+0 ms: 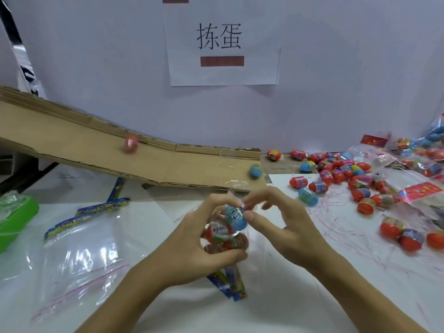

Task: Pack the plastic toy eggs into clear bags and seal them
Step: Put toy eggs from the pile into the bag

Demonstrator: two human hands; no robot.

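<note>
My left hand [192, 243] grips a clear bag [240, 251] holding several toy eggs, with a blue egg [235, 218] on top and red ones [221, 233] beneath. My right hand [281, 224] pinches the bag's top edge beside the blue egg with thumb and forefinger. Blue printed strips [230, 284] stick out below the bag. A pile of loose red and blue eggs [348, 179] lies on the table at the right. A pink egg [131, 143] and a blue egg [255, 170] are blurred on the cardboard ramp [96, 152].
Empty clear zip bags [79, 255] lie at the left, with more blue strips [96, 210] behind them. A green box [16, 217] sits at the far left edge. Filled bags with red labels [418, 191] lie at the far right. A paper sign [221, 42] hangs on the back wall.
</note>
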